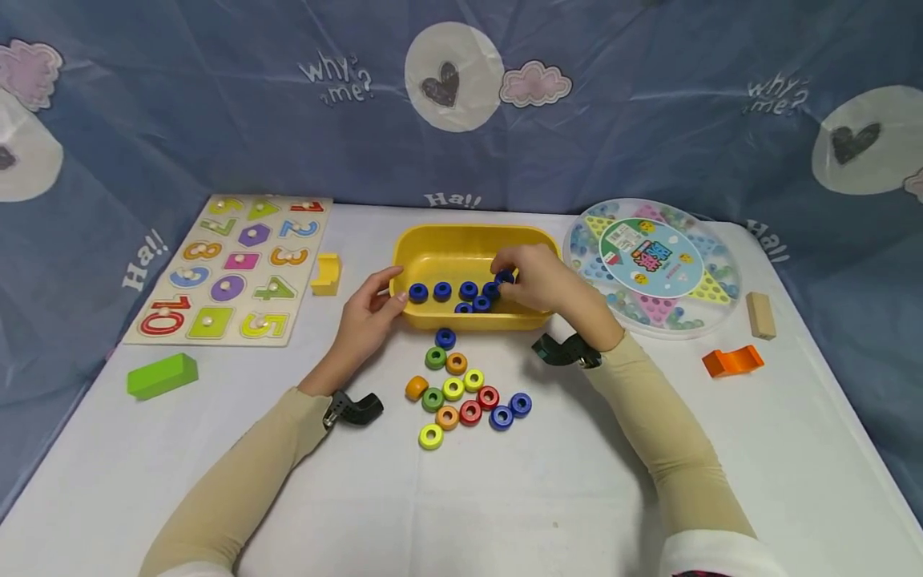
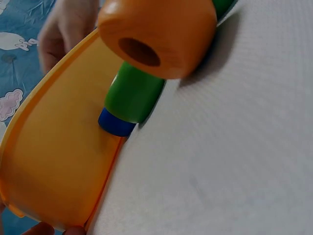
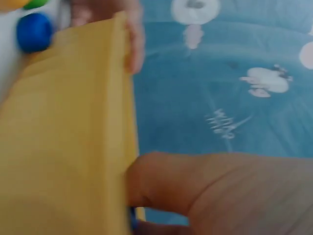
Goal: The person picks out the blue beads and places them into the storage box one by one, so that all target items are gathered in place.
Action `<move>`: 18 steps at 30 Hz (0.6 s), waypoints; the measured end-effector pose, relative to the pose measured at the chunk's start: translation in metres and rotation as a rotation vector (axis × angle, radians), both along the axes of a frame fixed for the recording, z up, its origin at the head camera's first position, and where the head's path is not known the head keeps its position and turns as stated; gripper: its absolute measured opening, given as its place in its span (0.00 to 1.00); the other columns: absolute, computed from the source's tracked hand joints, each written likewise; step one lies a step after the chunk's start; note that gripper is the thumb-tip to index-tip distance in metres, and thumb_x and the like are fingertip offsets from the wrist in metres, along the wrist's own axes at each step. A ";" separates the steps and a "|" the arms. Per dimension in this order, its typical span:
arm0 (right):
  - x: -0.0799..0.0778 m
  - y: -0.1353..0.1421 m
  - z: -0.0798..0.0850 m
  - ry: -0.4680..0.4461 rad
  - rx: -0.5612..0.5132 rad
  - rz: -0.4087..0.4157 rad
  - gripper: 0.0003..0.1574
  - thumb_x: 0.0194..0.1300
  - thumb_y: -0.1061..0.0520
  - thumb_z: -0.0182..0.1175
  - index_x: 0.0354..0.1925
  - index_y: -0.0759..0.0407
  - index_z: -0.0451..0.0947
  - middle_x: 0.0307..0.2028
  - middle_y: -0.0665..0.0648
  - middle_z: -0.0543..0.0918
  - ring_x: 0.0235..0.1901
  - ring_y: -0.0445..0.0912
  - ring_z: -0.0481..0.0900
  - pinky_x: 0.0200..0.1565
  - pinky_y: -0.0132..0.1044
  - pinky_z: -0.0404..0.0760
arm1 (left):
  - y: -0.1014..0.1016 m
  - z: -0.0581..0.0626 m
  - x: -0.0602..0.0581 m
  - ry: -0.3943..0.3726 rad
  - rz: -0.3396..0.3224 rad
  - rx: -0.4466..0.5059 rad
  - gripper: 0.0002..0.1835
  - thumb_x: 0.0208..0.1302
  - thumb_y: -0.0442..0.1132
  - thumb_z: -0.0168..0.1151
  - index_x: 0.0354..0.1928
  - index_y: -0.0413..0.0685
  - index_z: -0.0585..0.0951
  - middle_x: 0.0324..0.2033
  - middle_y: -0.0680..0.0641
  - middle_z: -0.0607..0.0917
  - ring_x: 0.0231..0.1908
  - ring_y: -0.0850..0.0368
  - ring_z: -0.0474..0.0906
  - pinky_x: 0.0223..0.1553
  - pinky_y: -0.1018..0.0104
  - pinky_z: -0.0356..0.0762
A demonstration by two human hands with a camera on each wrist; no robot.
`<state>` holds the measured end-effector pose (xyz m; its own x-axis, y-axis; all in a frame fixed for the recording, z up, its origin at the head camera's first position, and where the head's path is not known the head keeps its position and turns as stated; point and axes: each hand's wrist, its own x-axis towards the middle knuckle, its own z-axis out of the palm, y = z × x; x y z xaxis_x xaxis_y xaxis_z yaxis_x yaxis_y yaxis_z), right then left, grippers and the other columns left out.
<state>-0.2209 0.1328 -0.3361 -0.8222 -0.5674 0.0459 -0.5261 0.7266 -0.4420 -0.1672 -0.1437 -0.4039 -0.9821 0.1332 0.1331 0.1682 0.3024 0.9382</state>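
A yellow plastic tub (image 1: pixel 461 322) stands at the middle of the table, with several blue ring beads (image 1: pixel 442 292) on its floor. My left hand (image 1: pixel 366 314) grips the tub's left end, the thumb at the front corner of the rim. In the left wrist view, fingertips (image 2: pixel 73 230) show at the tub's lower edge. Reaching over the right part of the tub, my right hand (image 1: pixel 537 276) pinches a blue bead (image 1: pixel 504 277) between thumb and fingers. The right wrist view mostly hides that bead behind the tub wall (image 3: pixel 68 127).
Loose beads lie in front of the tub: red (image 1: pixel 471 413), yellow (image 1: pixel 431 437), green (image 1: pixel 433 399), orange (image 1: pixel 416 388) and blue (image 1: pixel 501 417). A number puzzle board (image 1: pixel 238 264), yellow block (image 1: pixel 327 275) and green block (image 1: pixel 162 376) lie left; a round game board (image 1: pixel 652 268), orange block (image 1: pixel 732 361) and wooden block (image 1: pixel 760 315) right.
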 end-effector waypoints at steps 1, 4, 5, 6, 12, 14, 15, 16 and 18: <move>-0.002 0.000 -0.003 -0.021 0.038 -0.005 0.16 0.57 0.62 0.64 0.46 0.65 0.82 0.41 0.61 0.86 0.41 0.51 0.81 0.48 0.45 0.81 | 0.001 0.003 0.002 -0.001 -0.003 0.003 0.26 0.71 0.36 0.54 0.69 0.40 0.66 0.67 0.37 0.68 0.59 0.40 0.75 0.45 0.84 0.75; -0.004 0.001 -0.010 -0.073 0.115 -0.013 0.16 0.56 0.61 0.66 0.45 0.64 0.82 0.41 0.61 0.86 0.41 0.52 0.80 0.48 0.45 0.80 | -0.001 -0.006 -0.004 0.006 -0.005 0.017 0.26 0.71 0.37 0.54 0.69 0.43 0.67 0.68 0.38 0.68 0.58 0.41 0.75 0.44 0.84 0.75; -0.005 0.001 -0.012 -0.087 0.133 -0.011 0.16 0.56 0.61 0.66 0.44 0.64 0.82 0.40 0.61 0.86 0.41 0.52 0.80 0.48 0.45 0.80 | -0.002 -0.010 -0.007 0.008 -0.004 0.020 0.26 0.71 0.37 0.54 0.69 0.44 0.67 0.68 0.39 0.68 0.58 0.41 0.75 0.44 0.84 0.75; -0.006 0.001 -0.013 -0.103 0.147 -0.009 0.16 0.56 0.61 0.67 0.44 0.64 0.82 0.40 0.61 0.85 0.41 0.52 0.80 0.48 0.45 0.80 | -0.003 -0.014 -0.009 0.010 0.000 0.019 0.26 0.71 0.38 0.55 0.69 0.46 0.67 0.68 0.40 0.68 0.58 0.42 0.75 0.44 0.84 0.76; -0.013 0.000 -0.024 -0.237 0.143 -0.025 0.15 0.60 0.64 0.65 0.46 0.62 0.80 0.43 0.62 0.85 0.44 0.53 0.80 0.52 0.45 0.80 | -0.006 -0.027 -0.015 0.029 0.007 0.019 0.25 0.70 0.42 0.56 0.68 0.51 0.69 0.67 0.43 0.70 0.57 0.45 0.76 0.45 0.82 0.77; -0.016 0.000 -0.027 -0.265 0.122 -0.032 0.15 0.60 0.64 0.64 0.47 0.61 0.79 0.44 0.62 0.85 0.45 0.53 0.80 0.52 0.45 0.80 | -0.006 -0.027 -0.014 0.031 0.012 0.017 0.25 0.70 0.42 0.56 0.68 0.51 0.69 0.66 0.43 0.70 0.57 0.45 0.77 0.45 0.81 0.77; -0.017 0.000 -0.029 -0.273 0.116 -0.034 0.15 0.61 0.63 0.64 0.47 0.60 0.78 0.44 0.61 0.85 0.45 0.53 0.80 0.53 0.45 0.80 | -0.006 -0.027 -0.014 0.031 0.015 0.016 0.25 0.70 0.42 0.56 0.68 0.51 0.69 0.67 0.44 0.70 0.57 0.45 0.77 0.45 0.81 0.77; -0.017 0.000 -0.030 -0.279 0.111 -0.037 0.15 0.61 0.63 0.64 0.47 0.60 0.78 0.44 0.61 0.84 0.45 0.52 0.80 0.53 0.45 0.80 | -0.006 -0.028 -0.014 0.028 0.018 0.016 0.25 0.70 0.42 0.56 0.68 0.51 0.69 0.67 0.44 0.70 0.57 0.45 0.77 0.45 0.81 0.77; -0.018 -0.001 -0.032 -0.285 0.104 -0.037 0.15 0.61 0.63 0.65 0.47 0.60 0.78 0.44 0.61 0.84 0.45 0.52 0.79 0.53 0.45 0.80 | -0.007 -0.027 -0.013 0.019 0.022 0.020 0.25 0.70 0.42 0.56 0.68 0.51 0.69 0.67 0.44 0.70 0.57 0.45 0.77 0.45 0.82 0.77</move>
